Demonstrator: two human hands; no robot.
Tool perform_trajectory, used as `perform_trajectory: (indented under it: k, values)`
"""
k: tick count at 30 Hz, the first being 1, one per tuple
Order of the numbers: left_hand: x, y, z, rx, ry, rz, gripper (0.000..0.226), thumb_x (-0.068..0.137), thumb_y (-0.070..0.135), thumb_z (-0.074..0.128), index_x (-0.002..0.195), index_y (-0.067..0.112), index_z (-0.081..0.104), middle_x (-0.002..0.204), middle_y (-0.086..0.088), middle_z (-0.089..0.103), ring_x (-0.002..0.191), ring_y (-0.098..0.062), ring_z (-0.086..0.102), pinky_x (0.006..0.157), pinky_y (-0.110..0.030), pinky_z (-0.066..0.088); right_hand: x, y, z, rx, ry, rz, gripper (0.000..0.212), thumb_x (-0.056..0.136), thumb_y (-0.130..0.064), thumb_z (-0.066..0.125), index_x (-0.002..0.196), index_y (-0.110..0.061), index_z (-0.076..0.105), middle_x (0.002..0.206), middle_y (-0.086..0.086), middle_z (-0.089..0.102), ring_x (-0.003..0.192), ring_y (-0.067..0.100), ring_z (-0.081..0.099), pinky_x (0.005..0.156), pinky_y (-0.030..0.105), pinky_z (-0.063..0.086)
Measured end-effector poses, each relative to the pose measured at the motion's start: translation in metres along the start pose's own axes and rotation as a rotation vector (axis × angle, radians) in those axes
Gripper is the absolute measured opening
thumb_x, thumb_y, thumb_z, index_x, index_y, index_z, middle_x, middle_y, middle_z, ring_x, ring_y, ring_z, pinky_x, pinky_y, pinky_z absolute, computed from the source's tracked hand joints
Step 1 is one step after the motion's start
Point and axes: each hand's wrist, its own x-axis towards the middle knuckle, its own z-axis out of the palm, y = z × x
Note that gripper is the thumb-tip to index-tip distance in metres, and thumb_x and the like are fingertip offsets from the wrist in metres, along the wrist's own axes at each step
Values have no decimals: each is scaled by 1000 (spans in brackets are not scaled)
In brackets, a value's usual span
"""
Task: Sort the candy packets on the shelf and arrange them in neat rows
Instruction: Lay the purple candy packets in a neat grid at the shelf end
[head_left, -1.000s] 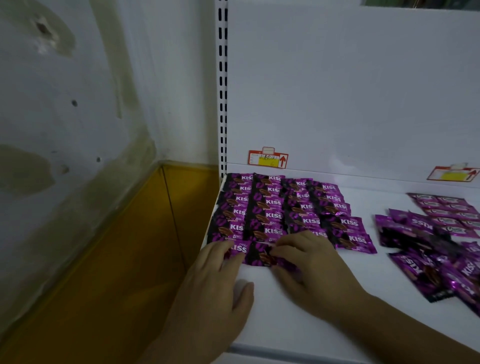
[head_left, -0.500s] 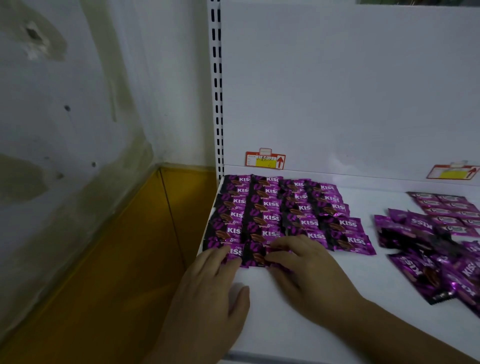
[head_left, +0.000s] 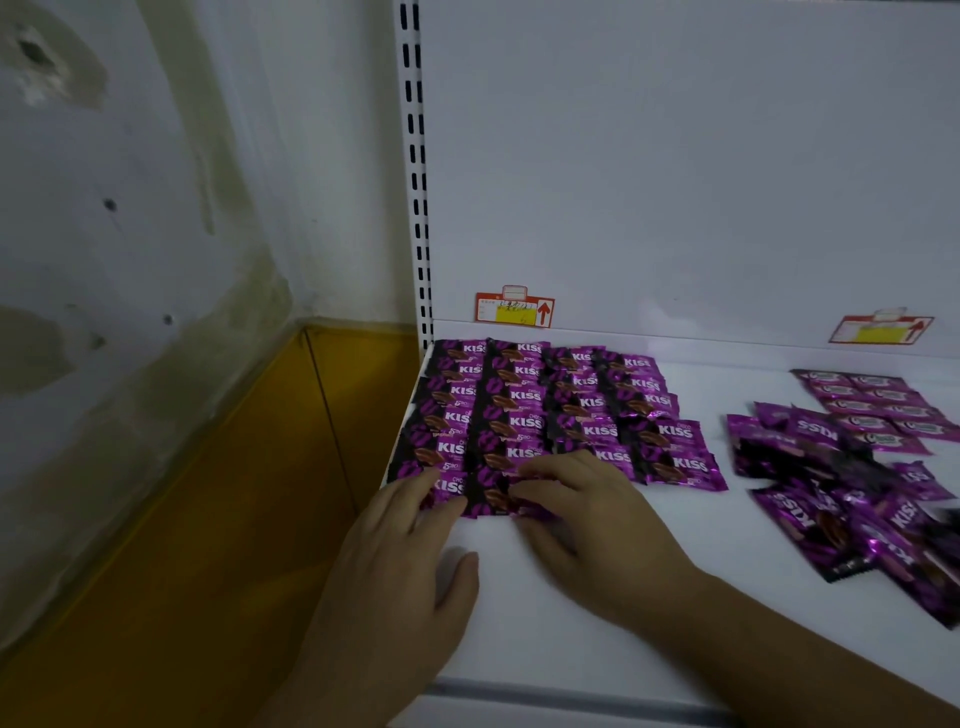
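Note:
Purple "KISS" candy packets (head_left: 524, 410) lie in several overlapping rows at the left end of the white shelf (head_left: 675, 561). The front packet (head_left: 483, 493) of the rows sits under my fingertips. My left hand (head_left: 410, 561) rests flat at the shelf's left edge, its fingers touching that packet's left end. My right hand (head_left: 587, 519) lies palm down with its fingers pressing on the packet's right end. A loose, unsorted heap of the same packets (head_left: 852, 509) lies at the right. Behind the heap is a short neat row of purple packets (head_left: 878, 410).
The shelf's white back panel carries two red-and-yellow price tags (head_left: 514, 309) (head_left: 880, 330). A slotted upright (head_left: 418, 171) marks the shelf's left end. Beyond it are a stained wall (head_left: 130, 234) and a yellow floor (head_left: 208, 545). The shelf's front lip (head_left: 571, 696) is near me.
Both hands stay on the front packet, shifting only slightly. The view has drifted a little to the right.

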Motion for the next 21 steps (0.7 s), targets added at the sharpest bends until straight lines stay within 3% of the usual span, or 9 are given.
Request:
perform_trajectory:
  k: [3, 8, 10, 13, 15, 17, 21]
  values:
    - [1, 3, -7, -5, -13, 20, 53, 81, 49, 38, 127, 28, 54, 142, 11, 37, 132, -9, 29, 109, -29, 27, 1, -2, -5, 53, -3, 16, 23, 86, -26, 61, 105, -17, 69, 110, -1, 63, 97, 15, 57, 83, 32, 48]
    - [14, 20, -16, -38, -87, 112, 44, 79, 50, 43, 117, 35, 58, 131, 22, 36, 128, -5, 27, 107, -27, 23, -13, 12, -31, 138, -10, 62, 26, 84, -30, 62, 107, -19, 66, 112, -3, 62, 102, 12, 54, 89, 23, 40]
    - [24, 36, -12, -65, -126, 189, 30, 86, 44, 53, 116, 39, 55, 127, 26, 33, 122, 2, 25, 105, -22, 22, -29, 27, -47, 125, -3, 112, 27, 85, -31, 62, 109, -19, 66, 114, -4, 61, 105, 10, 52, 91, 20, 38]
    - [36, 68, 3, -135, -180, 294, 30, 83, 31, 64, 110, 43, 55, 119, 31, 38, 115, 8, 33, 99, -11, 22, -64, 48, -68, 68, 50, 211, 25, 86, -31, 62, 109, -21, 66, 115, -5, 61, 106, 9, 50, 92, 18, 35]
    - [41, 93, 16, -196, -231, 365, 31, 82, 32, 65, 105, 48, 52, 113, 40, 38, 109, 19, 36, 91, 0, 23, -89, 61, -82, 30, 75, 277, 23, 86, -29, 63, 106, -20, 67, 114, -5, 62, 106, 10, 51, 91, 22, 39]
    - [44, 117, 30, -247, -297, 415, 29, 83, 35, 63, 101, 52, 48, 110, 42, 39, 106, 25, 35, 86, 3, 28, -114, 73, -101, -26, 116, 337, 18, 82, -24, 66, 98, -16, 70, 107, -2, 65, 99, 15, 57, 87, 29, 46]
    - [50, 160, 57, -204, -321, 425, 32, 88, 40, 55, 119, 43, 48, 118, 34, 40, 117, 5, 43, 98, -13, 34, -162, 102, -139, -156, 195, 455, 16, 73, -20, 75, 86, -12, 71, 90, 3, 68, 82, 21, 61, 72, 32, 51]
